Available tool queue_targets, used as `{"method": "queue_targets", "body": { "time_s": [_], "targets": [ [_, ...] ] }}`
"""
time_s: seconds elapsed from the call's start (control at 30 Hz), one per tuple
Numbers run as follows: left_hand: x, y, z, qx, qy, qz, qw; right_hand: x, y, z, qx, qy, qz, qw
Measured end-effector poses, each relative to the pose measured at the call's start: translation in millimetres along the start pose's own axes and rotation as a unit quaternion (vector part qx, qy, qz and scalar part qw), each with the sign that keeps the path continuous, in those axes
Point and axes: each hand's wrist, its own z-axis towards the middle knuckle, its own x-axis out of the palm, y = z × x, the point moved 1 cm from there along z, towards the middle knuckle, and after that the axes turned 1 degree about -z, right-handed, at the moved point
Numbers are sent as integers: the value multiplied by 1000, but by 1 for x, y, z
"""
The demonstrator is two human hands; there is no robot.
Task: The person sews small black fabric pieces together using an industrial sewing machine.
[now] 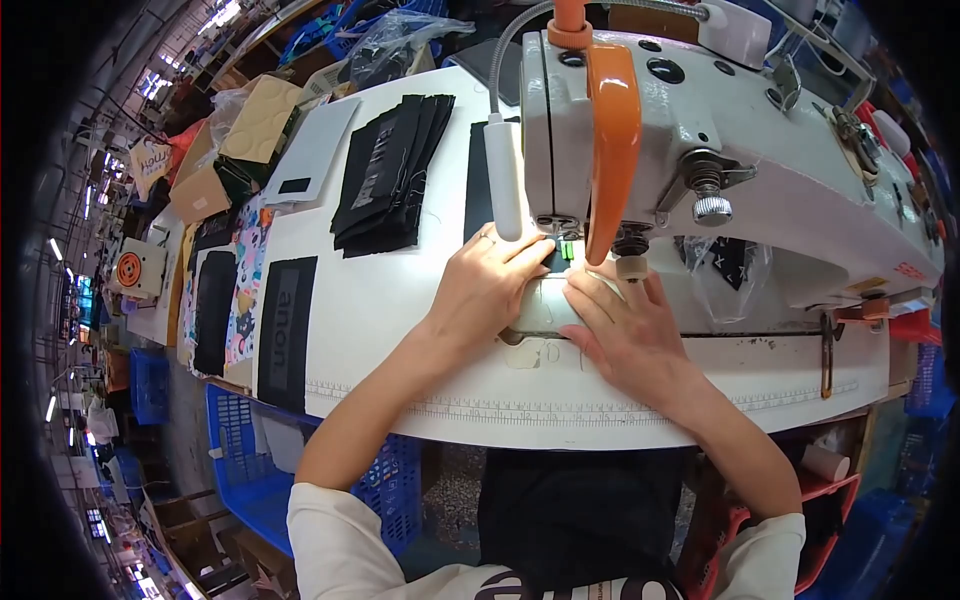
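At the needle area of a white sewing machine, my left hand presses on the edge of a dark fabric piece with its fingertips. A small green piece shows between my two hands, close to the presser foot. My right hand lies to the right of it, fingers spread flat over the machine bed, partly behind the machine's orange guard. A lit white lamp hangs just above my left hand. What lies under my fingertips is mostly hidden.
A stack of black fabric pieces lies left of the machine. Farther left are a lettered black panel, a white sheet and a cardboard box. Blue baskets stand below the table's left edge, a red crate below its right.
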Motion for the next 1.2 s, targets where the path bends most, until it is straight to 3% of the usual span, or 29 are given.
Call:
{"method": "queue_targets", "body": {
  "time_s": [0.3, 0.4, 0.43, 0.5, 0.67, 0.77, 0.83, 0.97, 1.07, 1.17, 1.2],
  "targets": [
    [-5, -3, -5, 8, 15, 6, 1000, -2, -1, -1, -15, -20, 13, 1000],
    [-14, 16, 16, -145, -87, 114, 979, 2, 3, 2, -34, -26, 32, 999],
    [-13, 21, 21, -149, -89, 119, 978, 1, 4, 2, -30, -28, 32, 999],
    [-6, 32, 27, -317, 49, 195, 927, -2, 3, 2, -24, -34, 29, 999],
    [-10, 41, 31, -311, 21, 91, 946, -7, 4, 5, -36, -36, 46, 998],
    [-48, 64, 30, -357, -192, -104, 908, -7, 4, 4, -31, -29, 59, 997],
    [-82, 98, 25, -344, -289, -111, 886, -6, 5, 3, -33, -26, 66, 997],
    [-107, 168, -1, -384, -205, 12, 900, -8, 7, 5, -34, -25, 73, 996],
    [-85, 201, -36, -246, -151, 235, 928, -9, 7, 7, -36, -27, 76, 996],
    [-124, 146, -58, -237, -190, 189, 934, -9, 7, 4, -27, -26, 79, 996],
    [-137, 123, -72, -300, -142, 218, 918, -9, 6, 3, -23, -26, 80, 996]
  ]
}}
